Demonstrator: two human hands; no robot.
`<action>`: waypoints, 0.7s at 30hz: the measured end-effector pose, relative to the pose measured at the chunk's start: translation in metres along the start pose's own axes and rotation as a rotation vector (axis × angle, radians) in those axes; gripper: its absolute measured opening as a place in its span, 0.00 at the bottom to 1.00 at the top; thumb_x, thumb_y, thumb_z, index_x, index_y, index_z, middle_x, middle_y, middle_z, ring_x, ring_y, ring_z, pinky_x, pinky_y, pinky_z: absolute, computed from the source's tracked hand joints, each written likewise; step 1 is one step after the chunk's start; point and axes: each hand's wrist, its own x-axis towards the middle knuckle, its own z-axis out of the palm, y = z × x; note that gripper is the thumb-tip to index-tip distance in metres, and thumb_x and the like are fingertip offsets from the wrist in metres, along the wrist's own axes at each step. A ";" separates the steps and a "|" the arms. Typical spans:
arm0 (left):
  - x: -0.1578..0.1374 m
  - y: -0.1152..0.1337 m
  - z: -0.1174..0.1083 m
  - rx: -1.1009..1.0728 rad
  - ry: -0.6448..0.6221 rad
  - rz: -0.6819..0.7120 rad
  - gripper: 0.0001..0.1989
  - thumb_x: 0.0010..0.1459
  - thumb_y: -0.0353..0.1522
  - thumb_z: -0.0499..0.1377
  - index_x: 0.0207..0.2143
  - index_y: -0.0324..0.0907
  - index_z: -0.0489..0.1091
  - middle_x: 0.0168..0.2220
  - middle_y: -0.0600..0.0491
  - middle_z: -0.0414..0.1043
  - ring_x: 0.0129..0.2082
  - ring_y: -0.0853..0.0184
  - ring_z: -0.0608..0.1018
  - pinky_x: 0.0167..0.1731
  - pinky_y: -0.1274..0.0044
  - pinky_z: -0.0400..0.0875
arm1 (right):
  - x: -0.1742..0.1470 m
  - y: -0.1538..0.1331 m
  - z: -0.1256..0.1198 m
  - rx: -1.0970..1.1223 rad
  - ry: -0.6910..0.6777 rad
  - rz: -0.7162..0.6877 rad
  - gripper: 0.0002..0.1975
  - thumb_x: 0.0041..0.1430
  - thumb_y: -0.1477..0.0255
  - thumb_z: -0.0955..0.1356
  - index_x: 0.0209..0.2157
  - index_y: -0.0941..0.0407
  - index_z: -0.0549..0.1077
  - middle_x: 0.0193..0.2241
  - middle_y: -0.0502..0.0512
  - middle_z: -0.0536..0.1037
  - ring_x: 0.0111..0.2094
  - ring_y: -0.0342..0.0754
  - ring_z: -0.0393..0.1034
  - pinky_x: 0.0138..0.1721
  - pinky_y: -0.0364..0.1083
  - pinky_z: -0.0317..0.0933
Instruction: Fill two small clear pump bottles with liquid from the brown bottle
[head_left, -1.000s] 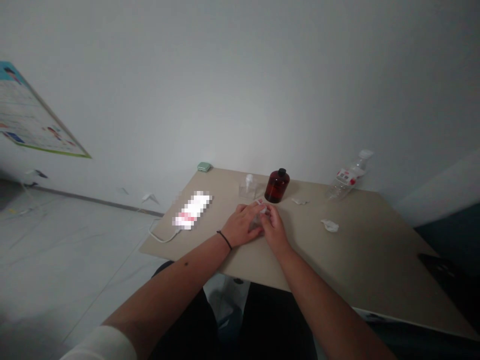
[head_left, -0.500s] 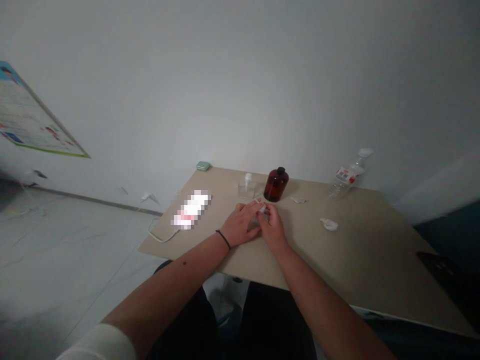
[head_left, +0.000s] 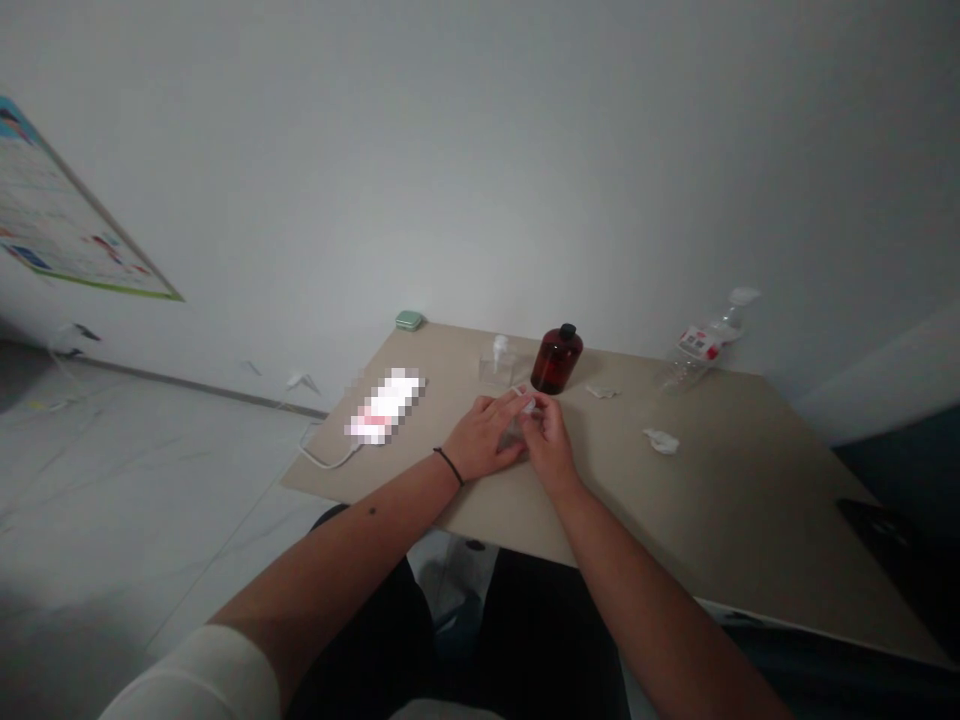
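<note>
White wall rises behind a beige table (head_left: 712,520). Far across it stand a brown bottle (head_left: 556,359), a small clear pump bottle (head_left: 496,362) and a tilted plastic water bottle (head_left: 701,345), contents unclear. Near the middle, the left hand (head_left: 484,440) and right hand (head_left: 546,443) meet, fingers pinching a small clear bottle (head_left: 517,428) between them.

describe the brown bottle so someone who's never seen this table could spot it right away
On the beige table, look along the far edge by the white wall, just beyond the two hands. The brown bottle stands upright there, squat and dark amber with a black cap. The small clear pump bottle beside it and the tipped water bottle are both see-through; it alone is dark.
</note>
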 end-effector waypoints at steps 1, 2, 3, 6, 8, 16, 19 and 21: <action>0.000 0.000 0.000 0.000 0.001 0.000 0.39 0.60 0.35 0.59 0.69 0.41 0.47 0.67 0.37 0.59 0.67 0.52 0.64 0.59 0.57 0.62 | 0.000 0.000 0.000 -0.005 0.004 0.005 0.20 0.59 0.55 0.68 0.50 0.49 0.69 0.50 0.58 0.75 0.52 0.56 0.68 0.57 0.60 0.61; 0.000 0.000 0.000 0.000 0.000 -0.004 0.39 0.60 0.35 0.59 0.69 0.41 0.47 0.67 0.36 0.59 0.67 0.51 0.64 0.59 0.57 0.62 | 0.000 0.000 0.000 -0.013 0.005 0.011 0.19 0.60 0.55 0.68 0.50 0.48 0.70 0.49 0.57 0.75 0.51 0.56 0.69 0.57 0.60 0.61; 0.000 0.000 0.000 0.000 -0.002 -0.008 0.39 0.60 0.35 0.59 0.69 0.41 0.47 0.67 0.36 0.59 0.67 0.51 0.64 0.59 0.57 0.62 | 0.000 0.001 0.000 -0.018 0.002 0.012 0.18 0.61 0.55 0.67 0.49 0.48 0.71 0.49 0.57 0.75 0.52 0.56 0.68 0.58 0.60 0.60; 0.000 0.000 -0.001 -0.002 -0.011 -0.012 0.39 0.59 0.36 0.60 0.69 0.42 0.47 0.66 0.37 0.60 0.66 0.50 0.65 0.59 0.56 0.62 | 0.000 0.000 0.000 -0.002 -0.021 0.007 0.17 0.63 0.56 0.65 0.49 0.49 0.72 0.51 0.57 0.75 0.55 0.56 0.67 0.61 0.60 0.58; 0.000 0.000 -0.001 -0.003 -0.007 -0.007 0.39 0.59 0.35 0.60 0.69 0.41 0.48 0.66 0.37 0.60 0.66 0.51 0.65 0.59 0.57 0.62 | 0.000 0.000 0.000 0.004 -0.020 0.019 0.19 0.60 0.56 0.67 0.50 0.49 0.70 0.51 0.58 0.74 0.54 0.56 0.68 0.59 0.60 0.60; -0.001 0.000 0.001 0.006 0.022 0.007 0.38 0.59 0.36 0.60 0.68 0.40 0.49 0.66 0.36 0.61 0.66 0.52 0.66 0.58 0.58 0.63 | -0.001 0.002 -0.001 0.024 -0.043 0.028 0.19 0.63 0.56 0.65 0.51 0.49 0.69 0.52 0.58 0.74 0.53 0.55 0.68 0.58 0.60 0.61; -0.001 -0.001 0.001 0.012 0.003 -0.011 0.37 0.60 0.36 0.59 0.69 0.42 0.48 0.66 0.37 0.60 0.66 0.52 0.66 0.58 0.57 0.62 | 0.000 0.002 0.000 0.013 -0.019 0.028 0.21 0.58 0.56 0.69 0.50 0.49 0.70 0.51 0.58 0.74 0.51 0.55 0.69 0.56 0.59 0.63; 0.000 0.000 0.000 0.012 -0.002 -0.015 0.37 0.61 0.37 0.58 0.69 0.42 0.48 0.66 0.36 0.60 0.66 0.51 0.65 0.58 0.57 0.62 | 0.001 0.002 0.001 -0.003 0.003 0.040 0.20 0.56 0.57 0.70 0.49 0.49 0.70 0.49 0.57 0.74 0.50 0.55 0.69 0.56 0.60 0.63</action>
